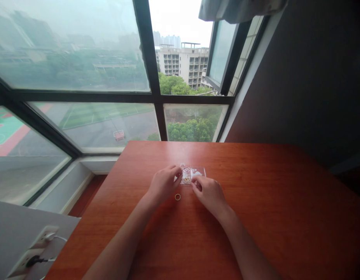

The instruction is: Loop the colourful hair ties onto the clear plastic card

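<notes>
A small clear plastic box [201, 171], its lid laid back to the right, sits on the table in front of me. Rings or similar small round pieces [186, 179] show inside its left half. My left hand [166, 181] is at the box's left edge, fingers curled in towards the thumb. Over the front middle of the box is my right hand [210, 191], thumb and forefinger pinched together. Whatever either hand holds is too small or hidden to name. One gold-coloured ring [177, 197] lies on the wood nearer to me, below my left hand and apart from both hands.
The reddish-brown wooden table [270, 217] stretches wide to the right. Dark-framed windows [81, 96] rise behind and to the left, one pane swung outward. Wall sockets with a black plug [35, 260] are low on the left. A grey wall stands at right.
</notes>
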The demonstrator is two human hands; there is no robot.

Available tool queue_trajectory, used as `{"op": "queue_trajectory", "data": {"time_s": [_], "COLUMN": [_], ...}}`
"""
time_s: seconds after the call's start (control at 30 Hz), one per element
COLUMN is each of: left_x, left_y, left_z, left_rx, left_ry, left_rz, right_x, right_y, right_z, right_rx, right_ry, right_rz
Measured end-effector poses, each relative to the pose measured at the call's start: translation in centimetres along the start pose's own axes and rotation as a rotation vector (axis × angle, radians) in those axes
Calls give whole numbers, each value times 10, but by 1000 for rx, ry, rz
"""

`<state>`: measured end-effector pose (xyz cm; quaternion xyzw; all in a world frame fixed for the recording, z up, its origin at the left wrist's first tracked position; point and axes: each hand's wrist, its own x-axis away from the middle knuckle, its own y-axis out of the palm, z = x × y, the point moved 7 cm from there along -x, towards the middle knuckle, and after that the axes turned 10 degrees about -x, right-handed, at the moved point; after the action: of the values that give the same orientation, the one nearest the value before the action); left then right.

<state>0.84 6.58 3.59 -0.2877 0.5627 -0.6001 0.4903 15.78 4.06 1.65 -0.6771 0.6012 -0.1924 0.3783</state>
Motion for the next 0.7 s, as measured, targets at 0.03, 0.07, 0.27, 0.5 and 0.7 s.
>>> {"op": "queue_trajectory", "data": {"time_s": [0.03,0.07,0.27,0.5,0.7], "left_x": [1,3,16,20,20], "left_y": [-1,-1,5,12,19], "left_z": [1,3,7,18,22], "left_rx": [-7,-15,-54,-157,-236], "left_ry": [36,71,86,121,150], "left_rz": [-43,-94,-294,-341,-361], "right_x": [0,0,0,-1,-1], "right_y": [0,0,0,0,-2], "right_z": [0,-1,1,7,9], "right_rx": [2,3,1,-23,-35], "right_ry": [-1,-2,3,10,12], "right_rz": [-1,-1,1,22,22]}}
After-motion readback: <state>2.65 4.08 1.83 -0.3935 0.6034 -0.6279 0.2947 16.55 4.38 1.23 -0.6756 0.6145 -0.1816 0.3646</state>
